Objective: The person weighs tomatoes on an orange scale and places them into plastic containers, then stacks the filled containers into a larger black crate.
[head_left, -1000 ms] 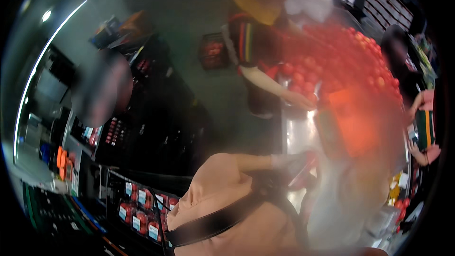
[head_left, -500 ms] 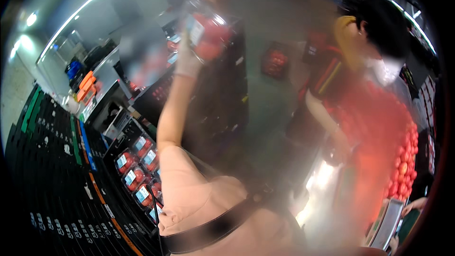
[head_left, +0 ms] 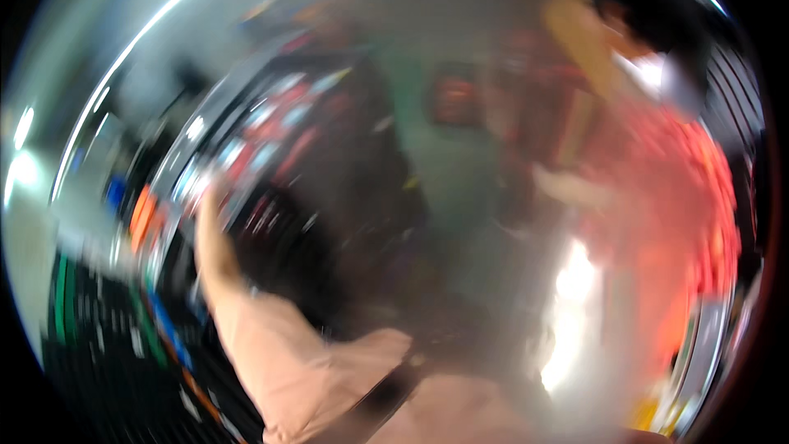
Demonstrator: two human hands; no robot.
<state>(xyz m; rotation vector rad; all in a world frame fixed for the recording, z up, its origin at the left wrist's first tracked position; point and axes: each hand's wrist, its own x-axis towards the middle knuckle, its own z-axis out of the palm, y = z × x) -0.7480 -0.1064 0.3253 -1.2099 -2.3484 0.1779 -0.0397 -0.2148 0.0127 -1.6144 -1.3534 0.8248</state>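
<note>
My left hand (head_left: pixel 212 185) reaches out to the left, at the near left end of a dark crate (head_left: pixel 271 222) stacked on others. Clear packs of round red fruit with pale blue and white labels (head_left: pixel 261 119) fill the crate's top. Motion smears the hand, and its fingers cannot be made out. It touches or overlaps a pale, shiny pack (head_left: pixel 191 181) at that end; whether it grips the pack is unclear. My right hand is out of view.
At the right a person (head_left: pixel 575 107) in dark clothing bends beside a large heap of red fruit (head_left: pixel 674 205). A dark crate of red fruit (head_left: pixel 456 99) lies on the green floor (head_left: pixel 436 173). Black stacked crates (head_left: pixel 107 353) stand at lower left. Haze blurs the middle.
My left hand, which held a clear pack of red fruit up in front, has swung left and down to the packs in the crate. The view has also turned.
</note>
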